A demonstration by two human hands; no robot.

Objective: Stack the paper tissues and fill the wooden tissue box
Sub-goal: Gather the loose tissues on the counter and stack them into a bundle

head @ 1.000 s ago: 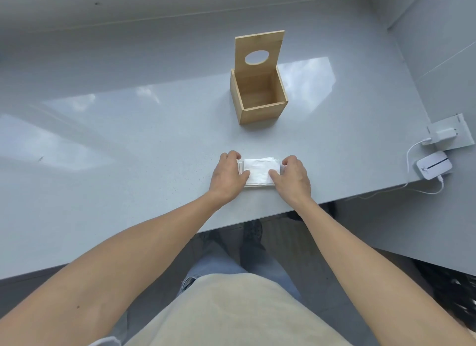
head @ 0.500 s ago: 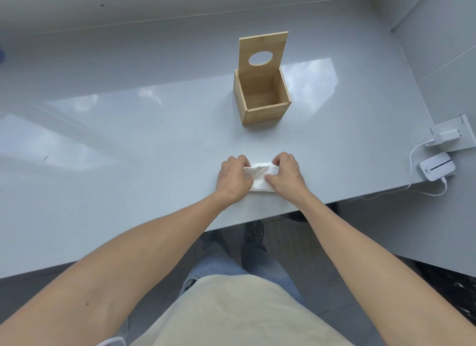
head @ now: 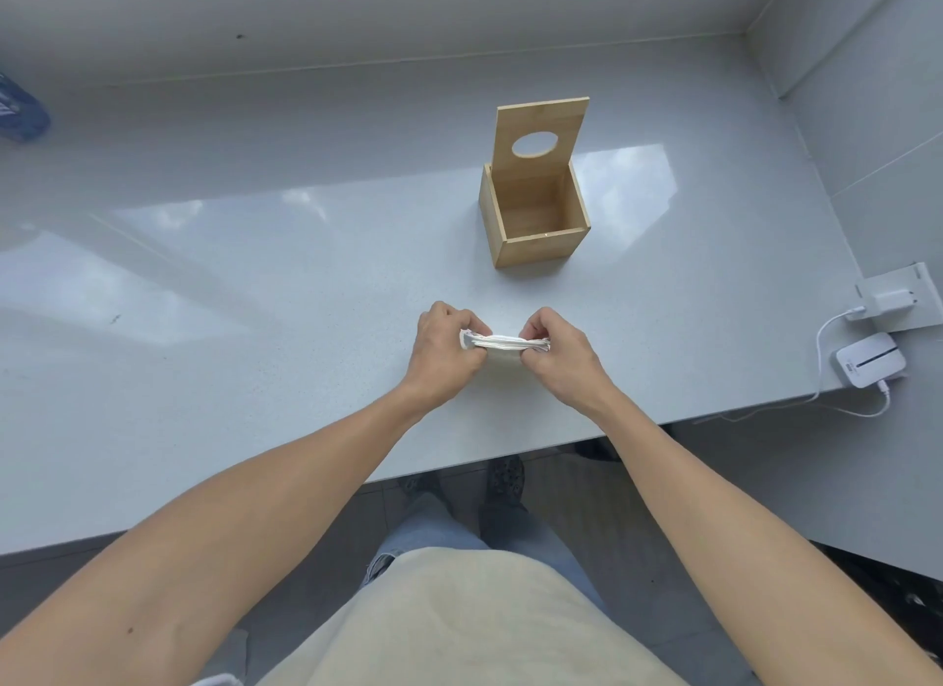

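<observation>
A flat stack of white paper tissues (head: pixel 502 342) is held just above the grey counter, its layered edge facing me. My left hand (head: pixel 443 351) pinches its left end and my right hand (head: pixel 553 348) pinches its right end. Beyond them stands the wooden tissue box (head: pixel 536 249), open on top and empty inside. Its lid (head: pixel 541 131), with a round hole, stands upright at the box's back edge.
The grey counter (head: pixel 255 302) ends in a front edge just below my hands. At the right lie a white device (head: pixel 870 359) with a cable and a white charger (head: pixel 890 297) on a socket plate. A blue object (head: pixel 20 108) sits at the far left.
Both hands closed in on the tissue stack's ends, gripped it and raised it off the counter, turning its edge toward me. The box has not moved.
</observation>
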